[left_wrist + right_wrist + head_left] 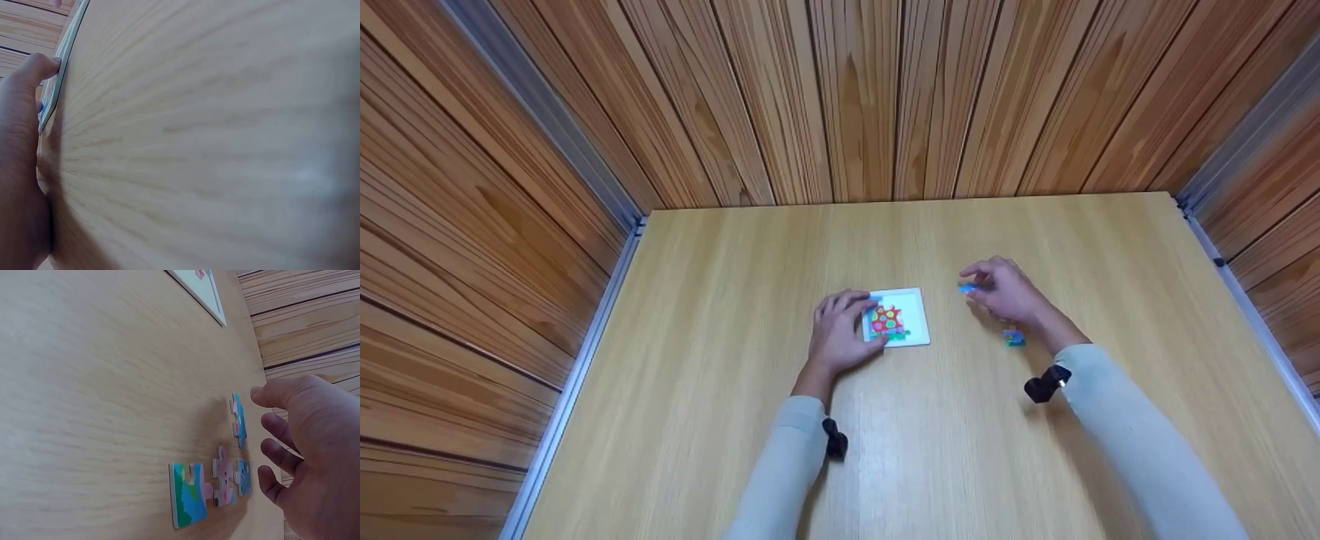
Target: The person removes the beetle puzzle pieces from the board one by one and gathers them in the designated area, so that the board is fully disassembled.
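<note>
A square white puzzle tray (915, 319) lies on the table, partly filled with pieces showing a red, spotted picture. My left hand (840, 334) grips it at its left side, the thumb at the near edge and fingers over the far left corner. Part of the tray's left side is hidden by that hand. My right hand (1005, 291) hovers by a blue puzzle piece (240, 422), fingers loosely bent. In the right wrist view a gap shows between the fingertips and this piece. Closer to me lie a green-and-blue piece (189, 500), a pink piece with a face (224, 477) and another blue piece (243, 478).
The light wooden table (720, 300) meets a plank wall (855, 105) at its far edge. Metal rails (585, 360) run along the sides. A small black device (835, 440) sits on each sleeved wrist.
</note>
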{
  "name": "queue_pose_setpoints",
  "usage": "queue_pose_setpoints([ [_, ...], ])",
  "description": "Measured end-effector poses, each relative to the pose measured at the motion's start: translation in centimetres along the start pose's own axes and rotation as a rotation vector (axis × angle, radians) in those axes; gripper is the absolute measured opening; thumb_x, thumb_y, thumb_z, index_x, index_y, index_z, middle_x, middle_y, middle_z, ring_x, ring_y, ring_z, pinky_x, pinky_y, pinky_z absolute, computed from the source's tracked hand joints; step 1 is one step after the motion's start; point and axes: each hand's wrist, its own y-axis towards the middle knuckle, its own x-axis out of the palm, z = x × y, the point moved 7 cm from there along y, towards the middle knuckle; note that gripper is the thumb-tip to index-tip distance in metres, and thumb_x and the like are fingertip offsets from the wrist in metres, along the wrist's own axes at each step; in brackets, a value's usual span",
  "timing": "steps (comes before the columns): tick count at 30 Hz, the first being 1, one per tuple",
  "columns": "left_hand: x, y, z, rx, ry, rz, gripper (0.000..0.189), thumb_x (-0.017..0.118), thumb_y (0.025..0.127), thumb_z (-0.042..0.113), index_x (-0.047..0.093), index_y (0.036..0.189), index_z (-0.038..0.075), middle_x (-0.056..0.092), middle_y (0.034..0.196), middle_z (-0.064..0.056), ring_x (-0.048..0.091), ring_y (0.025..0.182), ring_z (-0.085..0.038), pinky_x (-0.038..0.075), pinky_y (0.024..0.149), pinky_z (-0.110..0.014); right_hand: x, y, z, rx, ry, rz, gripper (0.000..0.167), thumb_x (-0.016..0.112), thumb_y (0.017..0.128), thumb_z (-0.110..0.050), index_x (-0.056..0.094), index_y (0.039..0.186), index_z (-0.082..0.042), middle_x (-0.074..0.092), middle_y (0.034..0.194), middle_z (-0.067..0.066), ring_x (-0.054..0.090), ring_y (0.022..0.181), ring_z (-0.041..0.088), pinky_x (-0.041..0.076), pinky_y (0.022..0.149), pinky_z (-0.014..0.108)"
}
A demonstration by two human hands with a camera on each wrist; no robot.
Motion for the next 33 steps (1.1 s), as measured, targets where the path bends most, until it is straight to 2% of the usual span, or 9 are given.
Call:
queue_pose_setpoints([
  [1, 0.0, 0.0, 0.0, 0.000, 0.000, -0.001, 0.070, 0.081, 0.091, 0.055, 0.071, 0.150, 0.019, 0.060, 0.166, -0.003, 0.044, 0.161, -0.035, 0.020, 0.141, -0.063, 0.1, 0.0, -0.2, -0.005, 0.004, -0.002, 0.040, 0.069, 0.110, -0.009, 0.066, 0.150, -0.004, 0.058, 0.133, 0.022, 0.061, 0.098, 0.026, 0.051, 0.064, 0.020],
  [3, 0.0, 0.0, 0.0, -0.002, 0.001, -0.005, 0.070, 0.080, 0.092, 0.055, 0.071, 0.151, 0.020, 0.059, 0.167, -0.003, 0.043, 0.161, -0.035, 0.020, 0.141, -0.064, 0.3, 0.1, -0.7, -0.017, -0.005, -0.001, 0.040, 0.069, 0.110, -0.009, 0.067, 0.150, -0.004, 0.061, 0.133, 0.022, 0.064, 0.101, 0.027, 0.051, 0.072, 0.021],
  [7, 0.0, 0.0, 0.0, -0.002, 0.010, -0.015, 0.068, 0.079, 0.094, 0.054, 0.070, 0.152, 0.021, 0.057, 0.169, -0.002, 0.042, 0.163, -0.035, 0.019, 0.141, -0.065, 0.9, 0.1, -1.7, -0.049, -0.030, 0.002, 0.039, 0.070, 0.109, -0.007, 0.068, 0.148, -0.003, 0.067, 0.132, 0.022, 0.064, 0.116, 0.032, 0.050, 0.089, 0.026],
  [15, 0.0, 0.0, 0.0, -0.011, 0.011, -0.014, 0.065, 0.079, 0.097, 0.052, 0.070, 0.153, 0.020, 0.055, 0.174, -0.001, 0.041, 0.166, -0.034, 0.019, 0.142, -0.063, 2.4, 0.3, -3.4, -0.096, -0.037, -0.026, 0.037, 0.071, 0.107, -0.005, 0.070, 0.144, -0.001, 0.069, 0.125, 0.020, 0.066, 0.111, 0.030, 0.050, 0.088, 0.025],
  [23, 0.0, -0.1, 0.2, -0.018, 0.009, -0.016, 0.061, 0.077, 0.100, 0.053, 0.071, 0.152, 0.022, 0.054, 0.176, -0.001, 0.040, 0.167, -0.035, 0.020, 0.142, -0.065, 3.6, 0.4, -4.6, -0.130, -0.069, -0.034, 0.037, 0.072, 0.107, -0.007, 0.071, 0.144, -0.002, 0.073, 0.126, 0.021, 0.067, 0.110, 0.031, 0.052, 0.091, 0.033],
  [33, 0.1, -0.3, 0.1, -0.023, 0.002, -0.041, 0.078, 0.081, 0.088, 0.058, 0.067, 0.158, 0.025, 0.048, 0.180, 0.002, 0.035, 0.170, -0.035, 0.016, 0.143, -0.064, 5.0, 0.9, -5.6, -0.130, -0.047, -0.048, 0.038, 0.073, 0.107, -0.008, 0.071, 0.144, -0.002, 0.071, 0.128, 0.020, 0.067, 0.115, 0.034, 0.051, 0.093, 0.035],
])
